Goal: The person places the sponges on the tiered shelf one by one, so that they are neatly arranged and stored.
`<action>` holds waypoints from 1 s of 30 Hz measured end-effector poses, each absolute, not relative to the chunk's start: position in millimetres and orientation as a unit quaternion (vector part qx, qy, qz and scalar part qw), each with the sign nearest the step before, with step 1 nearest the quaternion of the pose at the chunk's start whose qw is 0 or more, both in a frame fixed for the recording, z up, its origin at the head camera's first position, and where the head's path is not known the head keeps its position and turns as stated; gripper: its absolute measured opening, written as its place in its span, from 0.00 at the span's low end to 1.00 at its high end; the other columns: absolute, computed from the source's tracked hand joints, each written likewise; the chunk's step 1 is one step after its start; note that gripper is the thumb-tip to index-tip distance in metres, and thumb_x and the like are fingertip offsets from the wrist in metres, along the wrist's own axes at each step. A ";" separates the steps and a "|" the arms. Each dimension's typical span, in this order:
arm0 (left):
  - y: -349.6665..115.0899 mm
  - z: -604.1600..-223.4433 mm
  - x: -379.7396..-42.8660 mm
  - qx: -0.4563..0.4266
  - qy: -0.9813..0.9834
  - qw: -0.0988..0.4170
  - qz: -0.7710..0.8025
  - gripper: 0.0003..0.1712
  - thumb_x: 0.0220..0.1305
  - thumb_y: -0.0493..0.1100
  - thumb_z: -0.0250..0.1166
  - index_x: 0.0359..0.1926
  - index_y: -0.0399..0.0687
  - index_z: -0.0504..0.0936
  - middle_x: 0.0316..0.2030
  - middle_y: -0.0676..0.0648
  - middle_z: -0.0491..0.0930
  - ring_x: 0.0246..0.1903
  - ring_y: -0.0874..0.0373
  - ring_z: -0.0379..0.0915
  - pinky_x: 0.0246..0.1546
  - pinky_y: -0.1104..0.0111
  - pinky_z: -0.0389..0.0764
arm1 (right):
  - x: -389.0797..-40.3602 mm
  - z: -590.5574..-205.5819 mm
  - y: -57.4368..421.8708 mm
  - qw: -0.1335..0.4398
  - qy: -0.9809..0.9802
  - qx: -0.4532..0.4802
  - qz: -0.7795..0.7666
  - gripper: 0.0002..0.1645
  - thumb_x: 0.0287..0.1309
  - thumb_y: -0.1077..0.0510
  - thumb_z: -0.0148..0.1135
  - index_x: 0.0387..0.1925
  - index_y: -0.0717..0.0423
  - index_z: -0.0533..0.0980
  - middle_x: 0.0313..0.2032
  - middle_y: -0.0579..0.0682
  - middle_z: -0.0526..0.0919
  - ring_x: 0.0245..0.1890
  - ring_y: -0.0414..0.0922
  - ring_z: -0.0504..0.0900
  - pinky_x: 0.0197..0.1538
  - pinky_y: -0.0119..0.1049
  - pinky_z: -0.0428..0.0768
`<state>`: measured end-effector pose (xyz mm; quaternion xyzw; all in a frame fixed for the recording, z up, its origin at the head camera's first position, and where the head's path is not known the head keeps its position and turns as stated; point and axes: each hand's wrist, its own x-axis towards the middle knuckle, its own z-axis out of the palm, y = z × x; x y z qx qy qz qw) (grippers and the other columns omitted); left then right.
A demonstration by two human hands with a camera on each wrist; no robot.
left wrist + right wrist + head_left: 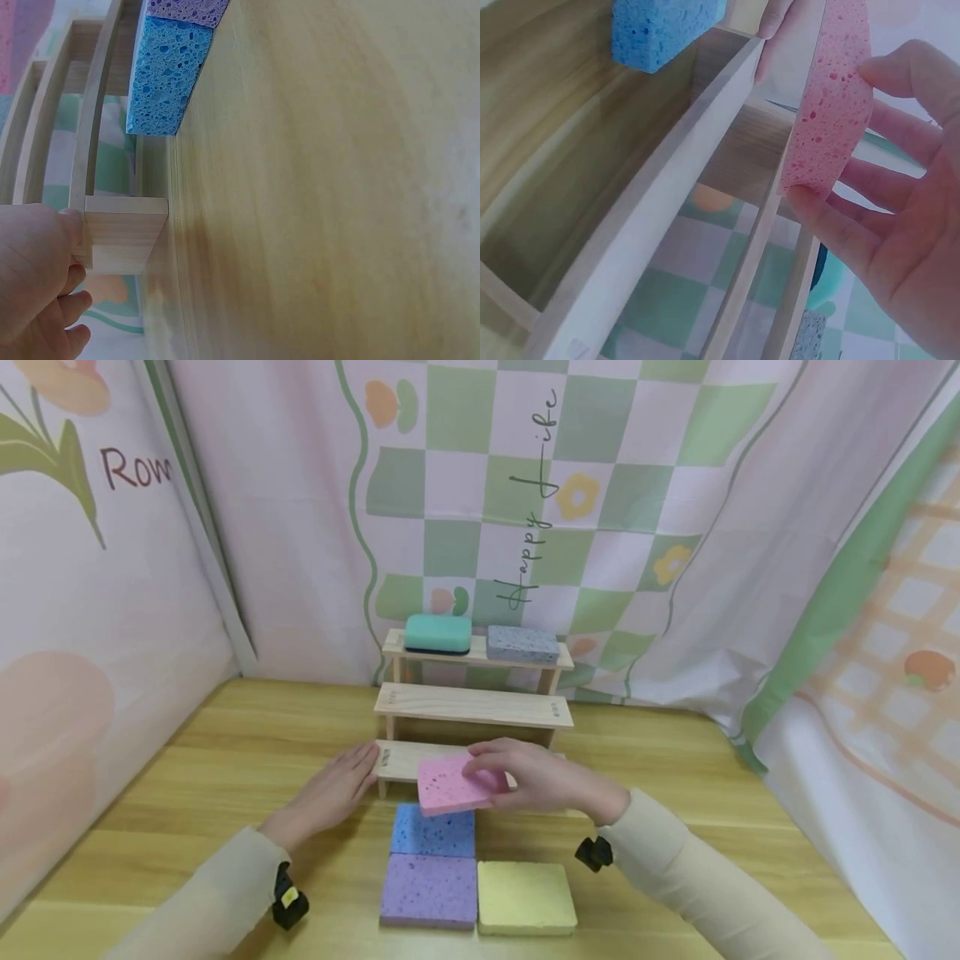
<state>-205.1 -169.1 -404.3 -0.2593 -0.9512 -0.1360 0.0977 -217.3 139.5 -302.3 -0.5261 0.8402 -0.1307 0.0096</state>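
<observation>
My right hand (pixel 536 777) grips a pink sponge (pixel 450 785) by its right side, thumb and fingertips on opposite edges. The sponge is tilted over the lowest step of a three-tier wooden stand (pixel 472 706). In the right wrist view the pitted face of the pink sponge (pixel 832 97) shows above the steps. My left hand (pixel 337 789) rests its extended fingers against the left end of the lowest step. A blue sponge (pixel 432 829) lies on the table in front of the stand, touching a purple sponge (pixel 429 891). Beside the purple one lies a yellow sponge (pixel 527 897).
On the top step sit a teal sponge (pixel 438 633) with a dark base and a speckled grey sponge (pixel 522 643). The stand is on a wooden table (pixel 247 752) enclosed by printed curtains (pixel 300 527) behind and at both sides.
</observation>
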 end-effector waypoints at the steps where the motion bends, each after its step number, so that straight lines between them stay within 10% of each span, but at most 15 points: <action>1: -169.0 -403.9 -205.0 -0.259 -0.951 0.099 -0.135 0.27 0.71 0.40 0.47 0.63 0.24 0.58 0.63 0.30 0.57 0.62 0.38 0.53 0.61 0.49 0.56 | -217.9 -300.9 138.2 0.012 0.840 -0.526 -0.132 0.24 0.47 0.61 0.64 0.50 0.54 0.77 0.58 0.58 0.71 0.57 0.52 0.69 0.55 0.45 0.71; 30: -169.4 -405.9 -205.8 -0.257 -0.950 0.100 -0.144 0.27 0.71 0.41 0.47 0.63 0.24 0.58 0.63 0.30 0.58 0.62 0.37 0.53 0.61 0.48 0.56 | -257.0 -269.6 104.4 -0.027 0.843 -0.525 -0.115 0.24 0.48 0.62 0.63 0.51 0.57 0.76 0.58 0.63 0.69 0.58 0.55 0.68 0.57 0.44 0.69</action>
